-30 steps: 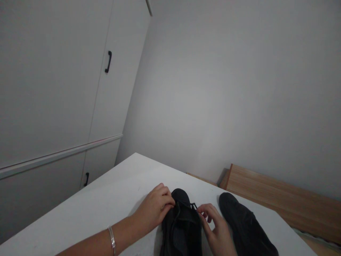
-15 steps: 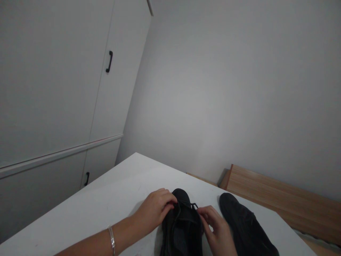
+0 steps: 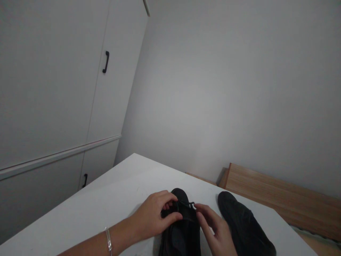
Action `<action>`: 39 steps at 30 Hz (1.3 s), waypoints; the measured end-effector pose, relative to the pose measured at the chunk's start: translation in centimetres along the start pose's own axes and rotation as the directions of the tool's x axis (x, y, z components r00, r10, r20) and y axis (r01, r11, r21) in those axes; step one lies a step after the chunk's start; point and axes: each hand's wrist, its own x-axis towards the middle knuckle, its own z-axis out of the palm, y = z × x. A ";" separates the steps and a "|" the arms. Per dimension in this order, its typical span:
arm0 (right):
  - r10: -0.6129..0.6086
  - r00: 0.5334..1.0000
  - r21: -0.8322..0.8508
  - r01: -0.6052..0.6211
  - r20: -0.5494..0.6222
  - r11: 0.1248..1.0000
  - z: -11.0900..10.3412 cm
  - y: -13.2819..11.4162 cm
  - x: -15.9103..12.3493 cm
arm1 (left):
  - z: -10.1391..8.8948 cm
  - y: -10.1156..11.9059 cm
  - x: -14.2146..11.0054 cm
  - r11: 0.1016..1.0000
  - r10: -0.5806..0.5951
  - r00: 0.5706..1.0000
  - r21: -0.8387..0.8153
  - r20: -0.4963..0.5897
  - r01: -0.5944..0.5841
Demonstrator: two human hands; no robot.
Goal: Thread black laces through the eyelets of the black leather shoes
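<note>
Left hand [image 3: 152,215] at 10 o'clock of black shoe [image 3: 191,227], thumb and fingers spread over its upper
Right hand [image 3: 217,229] at 3 o'clock, fingertips beside lace [image 3: 186,203]; whether pinching it, cannot tell
Shoe upright on white table [image 3: 128,192], toe at 12 o'clock, opening toward 6
Probably light, upper soft, lace thin and limp: best steadied by sides, lace taken near its end
Second shoe [image 3: 243,224] at 3 o'clock, beyond right hand

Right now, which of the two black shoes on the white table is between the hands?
The black shoe on the left, between left hand and right hand; the other black shoe lies beyond the right hand.
</note>
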 end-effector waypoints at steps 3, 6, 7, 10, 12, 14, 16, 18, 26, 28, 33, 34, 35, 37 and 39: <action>-0.007 1.000 -0.033 0.008 0.018 0.999 0.2 -0.4 0.2 | 0.1 0.2 0.0 1.000 0.011 1.000 0.027 -0.005 -0.011; -0.026 0.999 -0.103 0.028 0.025 0.994 0.1 -1.2 0.5 | 0.1 0.9 0.3 0.994 -0.002 1.000 0.113 0.009 0.001; -0.035 0.998 -0.146 0.041 0.042 0.988 0.1 -1.6 0.7 | 0.1 1.3 0.6 0.986 -0.023 0.999 0.169 0.024 0.018; -0.013 0.991 -0.326 0.058 0.137 0.944 -0.1 -3.2 1.5 | 0.1 2.7 1.4 0.928 -0.118 0.991 0.362 0.070 0.085; 0.053 0.980 -0.450 0.040 0.194 0.892 -0.2 -4.3 2.2 | 0.1 3.7 2.0 0.889 -0.166 0.981 0.445 0.097 0.106; 0.136 0.960 -0.562 0.026 0.244 0.827 -0.2 -5.4 3.0 | 0.2 4.3 2.8 0.868 -0.194 0.973 0.485 0.124 0.111; 0.197 0.942 -0.639 0.023 0.271 0.769 0.0 -6.3 3.7 | 0.3 4.6 3.5 0.845 -0.219 0.964 0.523 0.153 0.109; 0.231 0.935 -0.684 0.018 0.271 0.730 0.2 -7.0 4.2 | 0.5 4.8 4.2 0.828 -0.229 0.957 0.552 0.177 0.097; 0.169 0.961 -0.698 0.032 0.217 0.715 0.6 -7.4 4.5 | 1.2 4.7 4.8 0.839 -0.165 0.969 0.543 0.185 0.039; 0.114 0.972 -0.642 0.047 0.207 0.765 0.1 -7.3 4.7 | 0.6 5.1 4.9 0.869 -0.115 0.984 0.493 0.137 0.033; -0.055 0.997 -0.384 0.075 0.061 0.920 -1.8 -8.8 5.8 | -3.0 7.8 6.1 0.953 0.021 0.995 0.304 -0.097 0.009; -0.119 0.992 -0.257 0.107 -0.030 0.960 -2.3 -9.6 5.9 | -3.9 8.5 6.4 0.972 0.048 0.983 0.236 -0.177 -0.005; -0.179 0.973 -0.118 0.162 -0.146 0.980 -2.7 -10.5 5.9 | -4.7 9.2 6.6 0.993 0.071 0.957 0.112 -0.281 -0.041; -0.248 0.890 0.093 0.304 -0.382 0.948 -3.4 -12.3 5.8 | -6.0 10.5 6.8 0.987 0.090 0.897 -0.079 -0.432 -0.137; -0.266 0.802 0.147 0.398 -0.535 0.906 -3.9 -13.9 5.4 | -6.5 11.4 6.8 0.961 0.101 0.866 -0.176 -0.491 -0.212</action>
